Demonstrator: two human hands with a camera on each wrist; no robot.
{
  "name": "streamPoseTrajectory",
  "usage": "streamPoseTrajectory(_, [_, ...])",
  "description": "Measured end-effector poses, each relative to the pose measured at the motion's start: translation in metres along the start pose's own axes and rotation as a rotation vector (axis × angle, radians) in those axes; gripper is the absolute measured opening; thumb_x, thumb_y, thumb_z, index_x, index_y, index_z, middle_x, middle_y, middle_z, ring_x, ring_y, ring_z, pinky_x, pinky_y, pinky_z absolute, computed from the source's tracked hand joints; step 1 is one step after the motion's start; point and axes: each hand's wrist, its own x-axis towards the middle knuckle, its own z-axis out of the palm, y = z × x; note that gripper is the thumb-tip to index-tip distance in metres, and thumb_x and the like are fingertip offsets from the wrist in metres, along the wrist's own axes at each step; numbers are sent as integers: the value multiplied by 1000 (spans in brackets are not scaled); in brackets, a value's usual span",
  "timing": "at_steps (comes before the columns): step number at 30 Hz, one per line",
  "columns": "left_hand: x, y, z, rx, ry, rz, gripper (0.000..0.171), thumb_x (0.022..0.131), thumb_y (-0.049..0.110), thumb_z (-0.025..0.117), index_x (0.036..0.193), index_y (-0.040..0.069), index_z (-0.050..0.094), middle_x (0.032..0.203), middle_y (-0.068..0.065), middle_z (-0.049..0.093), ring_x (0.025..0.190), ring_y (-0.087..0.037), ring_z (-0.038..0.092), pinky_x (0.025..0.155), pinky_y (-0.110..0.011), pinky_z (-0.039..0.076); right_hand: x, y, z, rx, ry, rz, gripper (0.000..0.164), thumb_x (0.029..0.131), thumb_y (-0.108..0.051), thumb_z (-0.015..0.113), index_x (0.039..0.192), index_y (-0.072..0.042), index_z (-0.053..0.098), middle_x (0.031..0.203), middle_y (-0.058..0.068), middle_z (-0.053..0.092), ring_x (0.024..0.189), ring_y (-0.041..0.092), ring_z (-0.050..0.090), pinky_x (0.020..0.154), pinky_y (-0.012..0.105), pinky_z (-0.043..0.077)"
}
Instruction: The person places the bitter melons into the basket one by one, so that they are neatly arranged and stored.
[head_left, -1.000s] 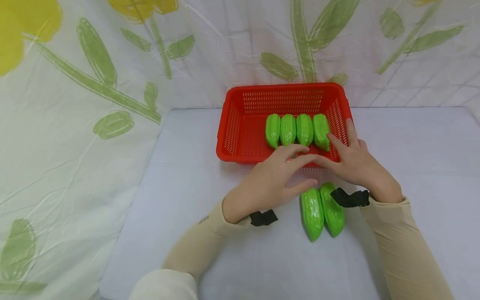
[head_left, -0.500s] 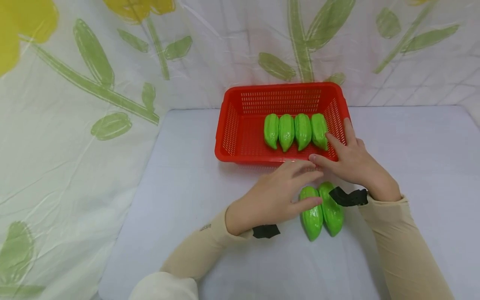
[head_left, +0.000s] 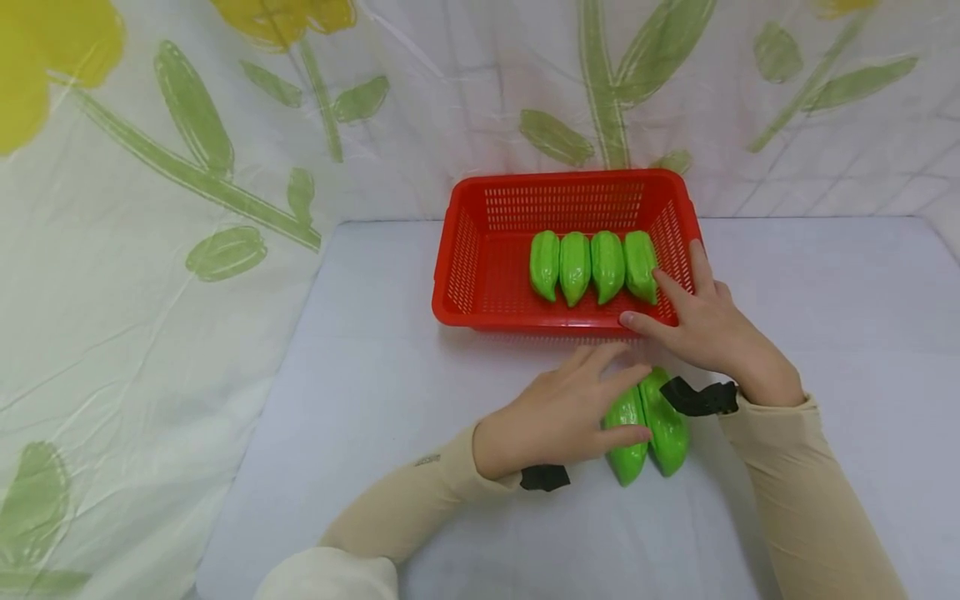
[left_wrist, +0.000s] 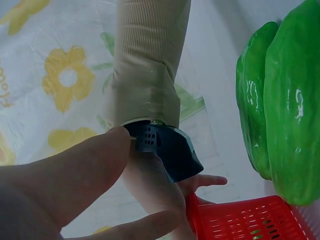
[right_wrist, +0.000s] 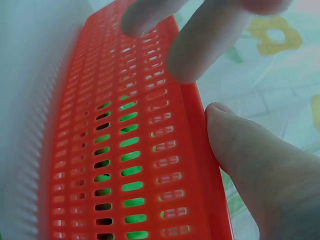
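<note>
My left hand (head_left: 566, 414) is over the table with fingers spread, holding nothing. Its fingers partly cover one of two glossy green star fruits (head_left: 628, 450), ribbed and pointed; the other star fruit (head_left: 666, 425) lies against it. Whether the fingertips touch the fruit cannot be told. Both fruits show large in the left wrist view. At the front right corner of a red plastic basket (head_left: 495, 318), my right hand (head_left: 708, 325) rests with straight, spread fingers, thumb on the front rim. Several like star fruits (head_left: 575, 268) lie in a row inside the basket.
The basket's slotted wall (right_wrist: 135, 150) fills much of the right wrist view. A pale table (head_left: 360, 367) carries everything. Behind and to the left hangs a white cloth (head_left: 420, 108) with yellow flowers and green leaves.
My left hand has moved from the basket's front rim toward me and slightly right, over the two star fruits on the table. My right hand has stayed on the basket.
</note>
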Motion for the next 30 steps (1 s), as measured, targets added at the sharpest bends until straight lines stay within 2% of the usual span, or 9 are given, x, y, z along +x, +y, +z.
streamPoseTrajectory(9, [3, 2, 11, 3, -9, -19, 75, 98, 58, 64, 160, 22, 42, 166, -6, 30, 148, -25, 37, 91, -33, 61, 0, 0, 1, -2, 9, 1, 104, 96, -73, 51, 165, -2, 20, 167, 21, -33, 138, 76, 19, 96, 87, 35])
streamPoseTrajectory(15, [9, 0, 19, -19, -43, -47, 77, 98, 59, 63, 161, 23, 37, 165, -5, 32, 144, -25, 42, 85, -31, 61, 0, 1, 1, -6, 15, -4, 104, 96, -73, 50, 164, -1, 21, 167, 22, -32, 137, 76, 20, 95, 86, 36])
streamPoseTrajectory(24, [16, -1, 30, -58, -123, -113, 81, 98, 62, 62, 164, 27, 32, 166, -5, 30, 146, -26, 38, 89, -36, 60, 1, 0, 1, -7, 23, -3, 103, 96, -72, 52, 164, -1, 22, 168, 23, -31, 136, 76, 22, 94, 86, 38])
streamPoseTrajectory(30, [20, 2, 42, -42, -123, -132, 83, 96, 64, 62, 164, 28, 31, 161, -6, 34, 140, -26, 42, 84, -32, 60, 0, 0, 1, -6, 23, 1, 103, 96, -73, 51, 164, -2, 22, 168, 22, -31, 137, 75, 21, 95, 86, 37])
